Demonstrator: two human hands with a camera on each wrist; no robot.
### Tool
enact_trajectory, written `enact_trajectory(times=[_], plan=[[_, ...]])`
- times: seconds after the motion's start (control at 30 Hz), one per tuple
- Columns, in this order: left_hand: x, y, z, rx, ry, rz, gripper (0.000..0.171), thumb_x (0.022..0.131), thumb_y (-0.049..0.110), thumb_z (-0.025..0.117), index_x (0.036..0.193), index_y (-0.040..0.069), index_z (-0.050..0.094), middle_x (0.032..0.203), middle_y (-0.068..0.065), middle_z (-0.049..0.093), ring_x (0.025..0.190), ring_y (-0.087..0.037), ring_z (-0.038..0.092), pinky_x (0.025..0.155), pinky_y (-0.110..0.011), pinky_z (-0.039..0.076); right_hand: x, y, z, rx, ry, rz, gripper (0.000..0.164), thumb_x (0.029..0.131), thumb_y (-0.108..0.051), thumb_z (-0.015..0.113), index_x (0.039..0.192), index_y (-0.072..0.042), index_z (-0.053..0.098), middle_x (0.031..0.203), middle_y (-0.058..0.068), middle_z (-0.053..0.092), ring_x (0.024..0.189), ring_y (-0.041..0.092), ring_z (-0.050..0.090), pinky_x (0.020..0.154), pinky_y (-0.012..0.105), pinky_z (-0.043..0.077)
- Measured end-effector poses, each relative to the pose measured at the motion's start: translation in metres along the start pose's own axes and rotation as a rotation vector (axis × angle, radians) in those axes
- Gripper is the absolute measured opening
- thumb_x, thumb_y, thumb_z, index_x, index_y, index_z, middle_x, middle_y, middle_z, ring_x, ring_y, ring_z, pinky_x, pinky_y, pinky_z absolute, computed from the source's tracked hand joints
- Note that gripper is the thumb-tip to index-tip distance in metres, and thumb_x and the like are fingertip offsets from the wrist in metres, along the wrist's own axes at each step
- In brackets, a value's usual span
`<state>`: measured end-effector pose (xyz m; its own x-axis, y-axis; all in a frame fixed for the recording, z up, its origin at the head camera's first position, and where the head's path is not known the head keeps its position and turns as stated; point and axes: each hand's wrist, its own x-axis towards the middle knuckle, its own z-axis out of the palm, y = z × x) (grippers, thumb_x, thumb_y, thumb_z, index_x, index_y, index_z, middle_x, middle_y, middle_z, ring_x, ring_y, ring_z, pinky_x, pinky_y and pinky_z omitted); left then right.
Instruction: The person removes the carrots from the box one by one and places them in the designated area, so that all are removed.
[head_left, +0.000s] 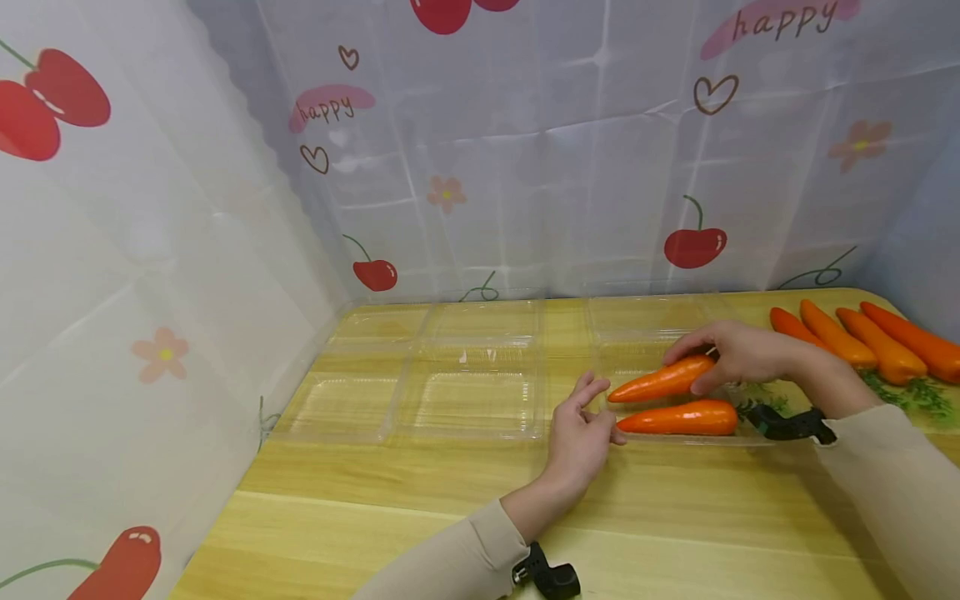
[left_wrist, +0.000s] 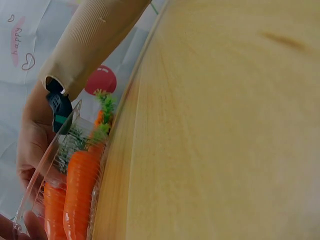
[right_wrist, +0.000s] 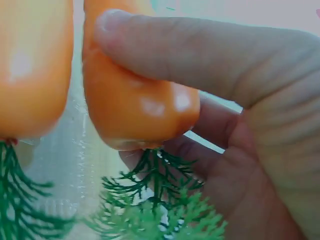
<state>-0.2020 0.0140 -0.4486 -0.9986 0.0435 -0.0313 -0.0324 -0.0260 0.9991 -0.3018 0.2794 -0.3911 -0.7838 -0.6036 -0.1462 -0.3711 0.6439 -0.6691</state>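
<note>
My right hand (head_left: 750, 357) grips a plastic-looking orange carrot (head_left: 663, 380) near its thick end, thumb on one side and fingers round the other. Green fronds (right_wrist: 157, 215) trail from that end in the right wrist view. Beside it a second carrot (head_left: 678, 418) lies in a clear plastic container (head_left: 697, 440), along the near wall. Both tips point left. At the container's left end, my left hand (head_left: 577, 442) holds the rim, close to the carrot tips. In the left wrist view the clear rim (left_wrist: 37, 172) runs between its fingertips.
Several more carrots (head_left: 896, 350) with green tops lie side by side at the right of the wooden table (head_left: 420, 508). Other clear containers (head_left: 472, 408) stand to the left. A cherry-patterned cloth (head_left: 525, 183) hangs behind and at the left.
</note>
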Motion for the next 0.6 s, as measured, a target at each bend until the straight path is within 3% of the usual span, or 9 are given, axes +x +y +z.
enact_trajectory(times=[0.2,0.47,0.6], plan=[[0.0,0.0,0.0,-0.015,-0.004,0.001,0.048,0.091,-0.006,0.056,0.136,0.006,0.067,0.164,-0.003,0.041,0.058,-0.009,0.068,0.055,-0.015,0.044,-0.009,-0.012,-0.002,-0.082,0.085,0.044,0.045,0.083,-0.024,0.087,0.126,-0.017,0.073,0.119,0.004,0.071,0.091,0.015,0.062,0.077,0.026,0.055],[-0.001,-0.001,-0.001,0.006,-0.003,0.001,0.048,0.091,-0.005,0.056,0.136,0.006,0.067,0.163,-0.002,0.042,0.06,-0.011,0.07,0.076,-0.014,0.052,-0.023,-0.019,0.002,-0.184,0.304,0.093,0.05,0.084,-0.034,0.087,0.128,-0.018,0.073,0.123,0.007,0.072,0.096,0.019,0.063,0.073,0.026,0.053],[0.0,-0.002,0.0,0.005,-0.004,0.006,0.049,0.09,-0.005,0.056,0.136,0.006,0.067,0.164,-0.003,0.042,0.057,-0.009,0.068,0.071,-0.014,0.05,-0.031,-0.021,0.005,-0.148,0.406,0.162,0.053,0.088,-0.041,0.083,0.133,-0.016,0.069,0.121,0.012,0.071,0.091,0.022,0.061,0.063,0.028,0.051]])
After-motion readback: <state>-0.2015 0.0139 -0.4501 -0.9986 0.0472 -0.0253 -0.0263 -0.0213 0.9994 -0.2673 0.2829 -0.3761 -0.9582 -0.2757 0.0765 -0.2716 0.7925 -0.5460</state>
